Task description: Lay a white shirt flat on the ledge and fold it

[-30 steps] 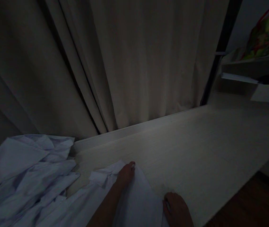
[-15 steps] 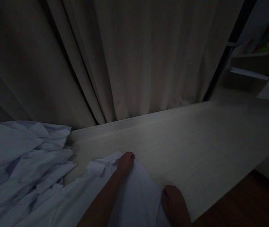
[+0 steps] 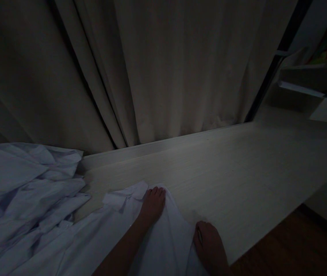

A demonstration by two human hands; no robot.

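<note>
Two hands are pressed onto a pale shirt (image 3: 163, 234) to flatten it on the desk (image 3: 238, 176): left hand (image 3: 152, 204) flat, fingers extended; right hand (image 3: 209, 247) curled, gripping its edge.

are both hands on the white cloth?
Yes: the left hand presses flat on the white cloth near its far edge, and the right hand touches its right edge on the table.

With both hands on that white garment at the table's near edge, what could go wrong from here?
1. The white garment hangs over the near edge of the table; it might slide off if the left hand or right hand lets go.
2. The crumpled white pile lies close, so cloth could snag.
3. Dim light may hide creases.
</note>
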